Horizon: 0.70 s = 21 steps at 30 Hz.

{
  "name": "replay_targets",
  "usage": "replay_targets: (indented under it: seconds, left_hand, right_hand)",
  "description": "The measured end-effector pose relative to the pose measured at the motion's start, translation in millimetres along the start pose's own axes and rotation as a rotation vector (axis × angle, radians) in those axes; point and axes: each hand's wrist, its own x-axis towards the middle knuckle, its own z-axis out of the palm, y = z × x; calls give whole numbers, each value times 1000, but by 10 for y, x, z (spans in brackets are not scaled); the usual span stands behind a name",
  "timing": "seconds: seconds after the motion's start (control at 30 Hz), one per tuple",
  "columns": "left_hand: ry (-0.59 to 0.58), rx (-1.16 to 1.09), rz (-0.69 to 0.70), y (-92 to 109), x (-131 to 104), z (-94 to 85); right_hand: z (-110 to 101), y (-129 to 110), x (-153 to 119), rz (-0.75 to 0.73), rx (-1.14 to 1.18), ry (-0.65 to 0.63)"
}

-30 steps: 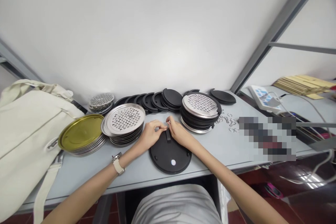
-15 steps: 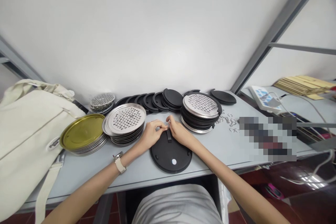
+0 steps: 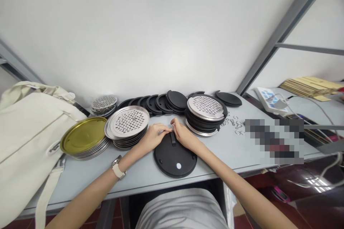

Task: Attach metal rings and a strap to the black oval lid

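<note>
A round black lid (image 3: pixel 168 162) lies flat near the table's front edge, with a white round spot (image 3: pixel 178 166) on its lower part. A narrow black tab (image 3: pixel 173 139) sits at its far rim. My left hand (image 3: pixel 156 135) reaches in from the left, thumb and fingers pinched together at that rim. From the other side my right hand (image 3: pixel 183 136) closes its fingers at the same place, over the lid's upper right. The two hands' fingertips almost meet by the top of the tab. Whatever is between them is too small or hidden to tell.
Stacked perforated metal discs (image 3: pixel 130 121) and gold lids (image 3: pixel 83 134) stand left. Black discs (image 3: pixel 154 104) line the wall. A mixed stack (image 3: pixel 205 108) stands right, beside loose metal rings (image 3: pixel 238 124). A cream bag (image 3: pixel 32 143) covers the left end; a blurred patch (image 3: pixel 274 141) lies right.
My left forearm and watch have shifted slightly to the left and down. Both hands stay pinched at the lid's far rim, and the lid has hardly moved.
</note>
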Motion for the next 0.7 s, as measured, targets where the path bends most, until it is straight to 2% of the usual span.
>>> replay_targets:
  seconds: [0.3, 0.43, 0.57, 0.7]
  left_hand:
    - [-51, 116, 21, 116, 29, -83]
    - [-27, 103, -10, 123, 41, -82]
    - [9, -17, -134, 106, 76, -52]
    - [-83, -130, -225, 43, 110, -6]
  right_hand:
    - [20, 29, 0, -20, -7, -4]
    - [4, 6, -5, -19, -15, -3]
    - [1, 1, 0, -11, -27, -1]
    - [1, 1, 5, -7, -35, -3]
